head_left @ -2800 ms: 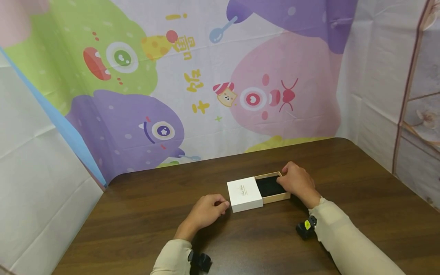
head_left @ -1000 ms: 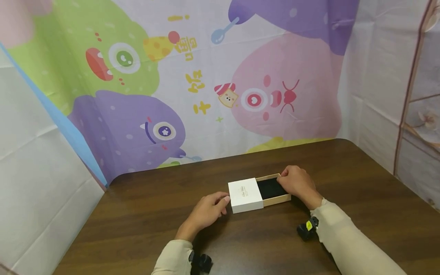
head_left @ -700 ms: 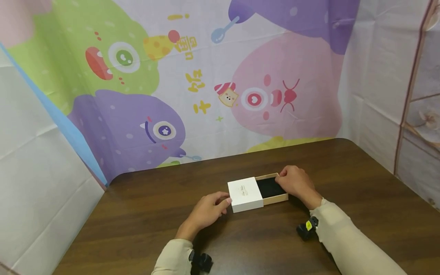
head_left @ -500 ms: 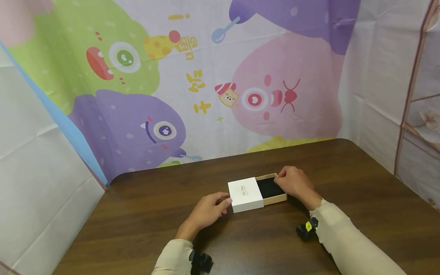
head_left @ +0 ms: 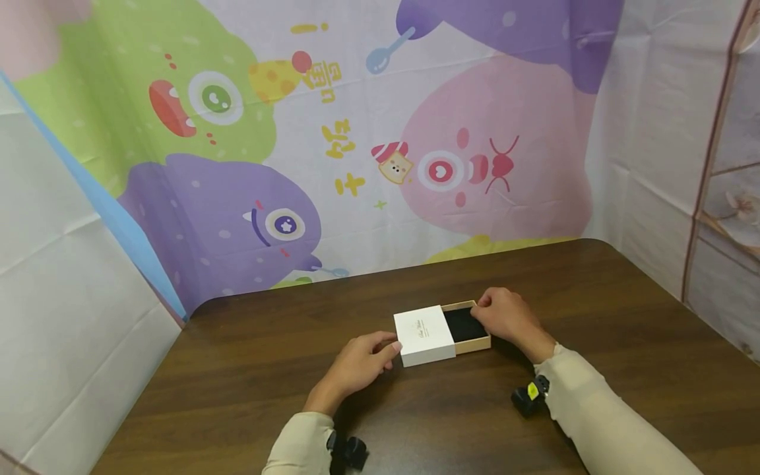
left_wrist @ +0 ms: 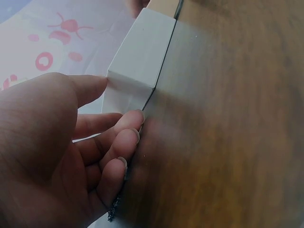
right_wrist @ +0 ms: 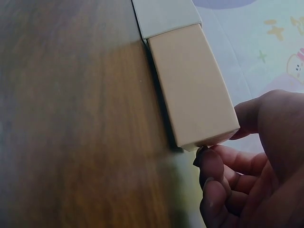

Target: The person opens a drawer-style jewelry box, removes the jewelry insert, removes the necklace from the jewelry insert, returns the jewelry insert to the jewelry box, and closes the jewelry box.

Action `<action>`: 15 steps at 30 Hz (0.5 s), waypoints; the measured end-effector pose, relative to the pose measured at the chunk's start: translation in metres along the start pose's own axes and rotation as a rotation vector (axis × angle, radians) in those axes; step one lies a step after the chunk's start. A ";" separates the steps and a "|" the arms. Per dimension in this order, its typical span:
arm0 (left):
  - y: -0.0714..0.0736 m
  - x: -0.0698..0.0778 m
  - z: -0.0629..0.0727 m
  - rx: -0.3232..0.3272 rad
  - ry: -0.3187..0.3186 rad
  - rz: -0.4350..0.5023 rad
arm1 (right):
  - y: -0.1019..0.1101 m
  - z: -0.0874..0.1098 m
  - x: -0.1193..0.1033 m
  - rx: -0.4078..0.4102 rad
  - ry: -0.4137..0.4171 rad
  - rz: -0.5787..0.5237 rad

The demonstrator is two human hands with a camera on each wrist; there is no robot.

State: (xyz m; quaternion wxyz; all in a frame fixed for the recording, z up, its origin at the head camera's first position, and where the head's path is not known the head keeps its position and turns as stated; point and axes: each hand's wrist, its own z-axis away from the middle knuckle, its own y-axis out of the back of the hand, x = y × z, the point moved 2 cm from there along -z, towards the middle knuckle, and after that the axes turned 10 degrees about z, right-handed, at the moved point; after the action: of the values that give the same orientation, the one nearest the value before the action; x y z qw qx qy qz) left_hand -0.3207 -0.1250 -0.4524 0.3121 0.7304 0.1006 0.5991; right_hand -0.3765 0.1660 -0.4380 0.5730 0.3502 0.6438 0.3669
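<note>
A white sliding gift box sleeve (head_left: pixel 423 333) with small print on top lies on the table. Its kraft-coloured inner drawer (head_left: pixel 473 345) sticks out to the right, showing a black lining (head_left: pixel 464 324). At the sleeve's left end rests my left hand (head_left: pixel 356 363), thumb tip at the top edge and the other fingers loosely bent beside the end face. My right hand (head_left: pixel 507 315) pinches the drawer's far-right end, thumb over the rim. From the right wrist view, its fingertips sit at the outer end of the drawer (right_wrist: pixel 194 90); part of the thumb is hidden there.
The dark wood table (head_left: pixel 249 369) carries the box. Behind it hangs a cloth backdrop (head_left: pixel 356 244) with cartoon creatures, and pale cloth panels stand at both sides. Each forearm wears a black wrist camera (head_left: pixel 525 399).
The drawer has slid left, a little further into the sleeve, with my right hand moving along with it. My left hand has come up against the sleeve's left end, which stays nearly in place.
</note>
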 end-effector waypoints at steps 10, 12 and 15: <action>0.000 0.000 0.000 0.003 0.015 0.014 | -0.002 0.000 -0.003 0.002 0.033 -0.019; 0.000 0.001 0.000 0.003 0.017 0.016 | -0.002 0.001 -0.004 0.003 0.039 -0.025; 0.000 0.000 0.000 0.000 0.019 0.016 | -0.002 0.001 -0.006 0.001 0.046 -0.034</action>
State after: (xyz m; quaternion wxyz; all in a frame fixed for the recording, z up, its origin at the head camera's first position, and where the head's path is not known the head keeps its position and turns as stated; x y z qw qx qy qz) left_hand -0.3207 -0.1251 -0.4519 0.3061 0.7256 0.0977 0.6085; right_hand -0.3745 0.1598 -0.4368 0.5640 0.3310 0.6626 0.3650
